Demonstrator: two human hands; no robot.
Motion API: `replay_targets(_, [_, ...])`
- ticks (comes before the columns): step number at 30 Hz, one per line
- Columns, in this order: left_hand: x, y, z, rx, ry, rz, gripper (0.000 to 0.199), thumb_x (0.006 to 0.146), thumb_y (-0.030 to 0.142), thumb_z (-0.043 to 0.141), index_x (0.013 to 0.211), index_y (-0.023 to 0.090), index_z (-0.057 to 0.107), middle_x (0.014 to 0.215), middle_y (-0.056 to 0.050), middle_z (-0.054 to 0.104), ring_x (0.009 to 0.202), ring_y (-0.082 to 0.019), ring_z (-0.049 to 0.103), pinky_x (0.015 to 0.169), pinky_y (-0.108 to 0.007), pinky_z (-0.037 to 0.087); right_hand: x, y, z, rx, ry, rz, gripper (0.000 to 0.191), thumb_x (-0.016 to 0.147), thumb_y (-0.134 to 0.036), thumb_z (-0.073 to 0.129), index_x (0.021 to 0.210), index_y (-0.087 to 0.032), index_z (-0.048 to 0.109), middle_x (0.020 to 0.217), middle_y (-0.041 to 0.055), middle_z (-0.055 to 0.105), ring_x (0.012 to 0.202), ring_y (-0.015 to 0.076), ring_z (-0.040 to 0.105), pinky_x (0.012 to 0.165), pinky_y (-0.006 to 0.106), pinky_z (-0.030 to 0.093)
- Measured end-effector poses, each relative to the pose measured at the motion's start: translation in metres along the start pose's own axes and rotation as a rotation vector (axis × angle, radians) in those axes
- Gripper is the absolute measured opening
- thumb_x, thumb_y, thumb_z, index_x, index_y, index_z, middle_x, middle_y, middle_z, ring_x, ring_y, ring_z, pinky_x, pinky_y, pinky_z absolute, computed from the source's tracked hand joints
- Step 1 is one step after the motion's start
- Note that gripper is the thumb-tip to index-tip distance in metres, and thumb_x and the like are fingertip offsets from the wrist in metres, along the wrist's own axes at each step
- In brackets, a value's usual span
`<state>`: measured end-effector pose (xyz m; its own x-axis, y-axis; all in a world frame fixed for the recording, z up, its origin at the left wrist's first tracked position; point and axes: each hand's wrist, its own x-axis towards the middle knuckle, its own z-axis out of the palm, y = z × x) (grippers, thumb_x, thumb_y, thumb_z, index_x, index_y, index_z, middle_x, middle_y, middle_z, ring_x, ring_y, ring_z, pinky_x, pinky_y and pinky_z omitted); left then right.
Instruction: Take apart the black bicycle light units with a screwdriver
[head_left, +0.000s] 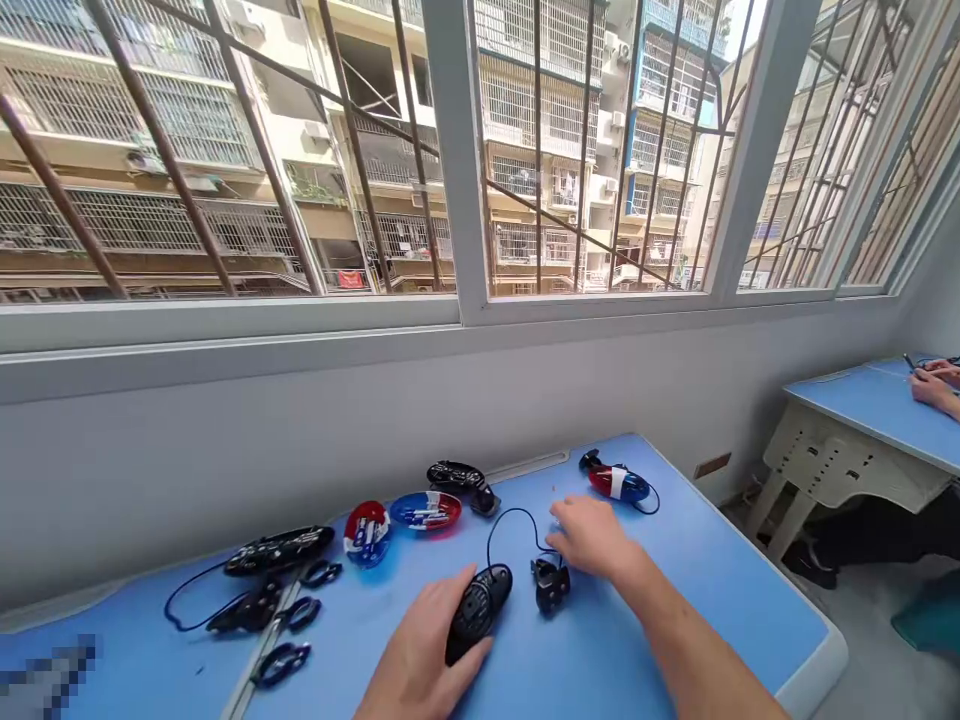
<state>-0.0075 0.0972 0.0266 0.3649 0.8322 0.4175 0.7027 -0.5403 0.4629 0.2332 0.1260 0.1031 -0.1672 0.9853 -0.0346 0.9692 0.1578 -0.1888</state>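
The left hand [416, 655] is clenched around a black ribbed oval housing [478, 612], and the palm and fingers hide much of its near end. A thin black cable [511, 513] loops up from the housing and drops to a small black fitting [551, 587] on the blue counter [675, 590]. The right hand [592, 535] is released and grasps nothing, its fingers spread just beside that fitting; whether they touch the counter is hard to make out.

Toward the left lie three small black loop clips [301, 613] and two long black housings [277, 550], one with a thin cable curling from it. A pixelated patch [45, 680] covers the near left corner. Beyond sit two red, white and blue lens shells [425, 510], then a black housing [456, 475] and, farther right, a red, white and blue lamp [619, 484] trailing a cable.

At the far right, another person's hands [934, 385], cut off by the frame edge, rest on a second blue counter [862, 400], with a pen [909, 362] at the fingers. Barred windows [457, 150] look onto apartment blocks [555, 120].
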Motion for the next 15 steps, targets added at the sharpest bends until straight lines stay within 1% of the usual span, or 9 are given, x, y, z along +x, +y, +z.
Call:
replay_targets(2, [-0.005, 0.0, 0.0, -0.005, 0.019, 0.006, 0.052, 0.072, 0.024, 0.063, 0.124, 0.021, 0.058, 0.113, -0.008, 0.07, 0.102, -0.029, 0.065, 0.088, -0.038, 0.055, 0.0, -0.003, 0.006, -0.005, 0.009, -0.023, 0.021, 0.09, -0.028, 0.054, 0.101, -0.015, 0.067, 0.105, 0.0134, 0.069, 0.101, 0.0276, 0.062, 0.071, 0.03, 0.042])
replay_targets(6, [-0.012, 0.004, 0.001, -0.046, 0.007, -0.016, 0.056, 0.071, 0.018, 0.061, 0.126, 0.02, 0.055, 0.116, -0.009, 0.068, 0.105, -0.028, 0.063, 0.092, -0.039, 0.052, 0.002, -0.004, 0.016, -0.01, 0.025, -0.056, 0.023, 0.093, -0.021, 0.046, 0.104, -0.016, 0.066, 0.107, 0.0124, 0.067, 0.104, 0.0269, 0.059, 0.073, 0.03, 0.042])
replay_targets(10, [-0.011, 0.01, -0.004, -0.126, -0.049, -0.037, 0.061, 0.066, 0.014, 0.061, 0.126, 0.022, 0.054, 0.118, -0.008, 0.067, 0.106, -0.028, 0.061, 0.095, -0.04, 0.05, 0.004, -0.002, 0.021, -0.011, 0.028, -0.071, 0.026, 0.095, -0.023, 0.044, 0.109, -0.017, 0.066, 0.112, 0.0115, 0.066, 0.106, 0.0268, 0.058, 0.077, 0.031, 0.044])
replay_targets(15, [-0.009, 0.017, -0.014, -0.203, -0.137, -0.074, 0.062, 0.066, 0.013, 0.062, 0.126, 0.023, 0.052, 0.118, -0.008, 0.065, 0.107, -0.027, 0.059, 0.096, -0.038, 0.048, 0.005, 0.002, 0.022, -0.012, 0.027, -0.077, 0.029, 0.095, -0.024, 0.042, 0.112, -0.017, 0.065, 0.116, 0.0109, 0.066, 0.106, 0.0267, 0.057, 0.08, 0.032, 0.045])
